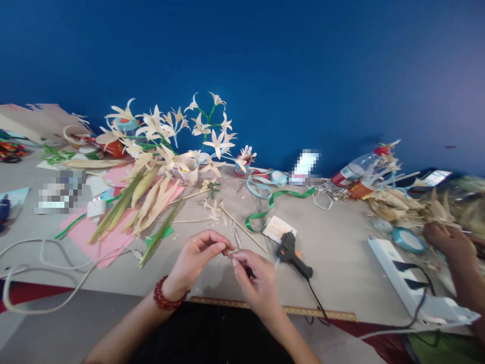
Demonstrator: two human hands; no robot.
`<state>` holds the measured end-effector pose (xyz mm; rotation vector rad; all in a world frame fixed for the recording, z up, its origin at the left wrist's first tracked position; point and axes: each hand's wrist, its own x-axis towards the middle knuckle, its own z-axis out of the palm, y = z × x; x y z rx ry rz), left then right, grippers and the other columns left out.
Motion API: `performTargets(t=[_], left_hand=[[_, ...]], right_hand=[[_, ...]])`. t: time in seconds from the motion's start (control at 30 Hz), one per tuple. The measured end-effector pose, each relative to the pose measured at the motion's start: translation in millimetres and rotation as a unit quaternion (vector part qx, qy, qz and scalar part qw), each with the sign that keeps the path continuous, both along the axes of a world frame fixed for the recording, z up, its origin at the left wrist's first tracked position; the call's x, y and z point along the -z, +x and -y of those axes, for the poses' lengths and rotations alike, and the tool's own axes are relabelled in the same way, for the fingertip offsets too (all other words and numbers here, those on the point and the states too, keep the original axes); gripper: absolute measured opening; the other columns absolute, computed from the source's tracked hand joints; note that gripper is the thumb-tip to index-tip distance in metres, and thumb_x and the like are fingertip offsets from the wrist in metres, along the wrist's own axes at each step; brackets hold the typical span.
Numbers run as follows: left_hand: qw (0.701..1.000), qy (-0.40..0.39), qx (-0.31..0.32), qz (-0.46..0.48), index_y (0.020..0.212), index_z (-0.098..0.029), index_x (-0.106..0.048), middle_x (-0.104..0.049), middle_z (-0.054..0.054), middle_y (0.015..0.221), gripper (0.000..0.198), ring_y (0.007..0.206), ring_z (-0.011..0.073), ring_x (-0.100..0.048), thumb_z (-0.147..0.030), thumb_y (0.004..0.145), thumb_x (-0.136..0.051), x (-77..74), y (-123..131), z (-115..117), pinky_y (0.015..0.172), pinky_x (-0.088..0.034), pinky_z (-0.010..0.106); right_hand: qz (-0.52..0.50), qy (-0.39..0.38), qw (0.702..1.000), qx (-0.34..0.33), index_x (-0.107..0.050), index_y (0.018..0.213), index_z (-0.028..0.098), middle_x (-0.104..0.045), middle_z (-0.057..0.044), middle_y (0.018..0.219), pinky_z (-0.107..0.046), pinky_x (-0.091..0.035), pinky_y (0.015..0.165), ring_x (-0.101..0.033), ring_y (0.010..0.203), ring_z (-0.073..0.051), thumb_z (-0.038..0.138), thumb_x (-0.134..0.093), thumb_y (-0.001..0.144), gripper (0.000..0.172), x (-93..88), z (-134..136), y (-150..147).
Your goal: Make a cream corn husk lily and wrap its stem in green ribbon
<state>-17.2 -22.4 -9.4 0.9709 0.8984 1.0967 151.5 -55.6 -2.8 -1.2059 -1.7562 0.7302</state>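
Note:
My left hand, with a red bead bracelet on its wrist, is pinched closed over the near middle of the table. Facing it, my right hand is closed too, thumb against fingers. Between the two sets of fingertips is a thin greenish strand; its exact kind is too small to make out. A black hot glue gun lies just right of my right hand, beside a white card. Thin sticks and small pale husk scraps lie beyond my hands.
Pale husk flowers on green stems stand at the back left. Dried husks lie on pink paper. Green ribbon curls behind the glue gun. At right are a power strip, a bottle and another person's hand.

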Motion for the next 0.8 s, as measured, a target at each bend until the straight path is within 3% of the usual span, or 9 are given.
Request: performTargets(t=[0.2, 0.8], left_hand=[[0.999, -0.024, -0.009, 0.033, 0.083, -0.016, -0.07, -0.075, 0.005, 0.084, 0.01, 0.079, 0.0162, -0.066, -0.026, 0.081, -0.072, 0.2, 4, 2, 0.079, -0.051, 0.028], [0.988, -0.073, -0.084, 0.106, 0.076, -0.017, -0.074, -0.077, 0.006, 0.087, 0.009, 0.084, 0.0175, -0.068, -0.025, 0.077, -0.075, 6.0, 20, 8, 0.082, -0.053, 0.029]], right_hand=[[0.006, 0.009, 1.0, 0.013, -0.063, 0.088, 0.019, -0.066, -0.003, 0.071, -0.024, -0.044, 0.055, -0.058, 0.059, -0.014, 0.017, -0.051, 0.09, 0.012, 3.7, 1, -1], [-0.061, -0.037, 0.997, 0.022, -0.058, 0.08, 0.019, -0.056, 0.002, 0.059, -0.022, -0.043, 0.053, -0.053, 0.052, -0.011, 0.023, -0.048, 0.095, 0.018, 11.1, -2, -12]])
